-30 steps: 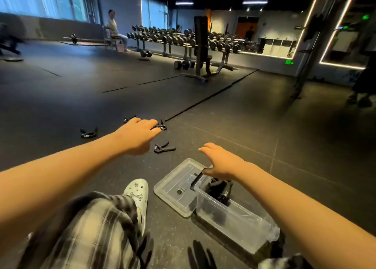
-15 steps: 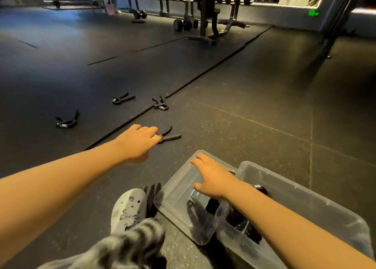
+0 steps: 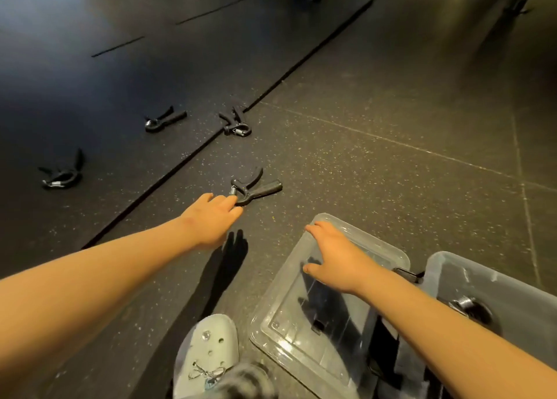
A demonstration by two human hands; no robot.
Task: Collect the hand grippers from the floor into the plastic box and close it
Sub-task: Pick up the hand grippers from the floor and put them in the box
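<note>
Hand grippers (image 3: 61, 177), black V-shaped handles joined by a steel coil spring, lie on the dark speckled rubber floor (image 3: 376, 163). One is far left, a second gripper (image 3: 164, 119) is on the smoother mat, a third gripper (image 3: 235, 124) lies across the mat seam, and the nearest gripper (image 3: 254, 187) is just beyond my left hand (image 3: 211, 220). That hand reaches out with its fingers nearly straight, the tips touching the coil end and nothing closed round it yet.

I judge these to be light, rigid and sprung. The moulded handles should grip well, so I would take one near the coil where the arms meet, since the splayed ends could snag.

A white perforated clog (image 3: 208, 350) shows below. Right of it lies the clear plastic lid (image 3: 283, 335), glossy and flat on the floor. My right hand (image 3: 334, 260) is spread palm-down over it, though I can't tell whether it is resting or hovering. Farthest right stands the translucent plastic box (image 3: 497, 278), uncovered, with a collected gripper (image 3: 470, 306) inside.
</note>
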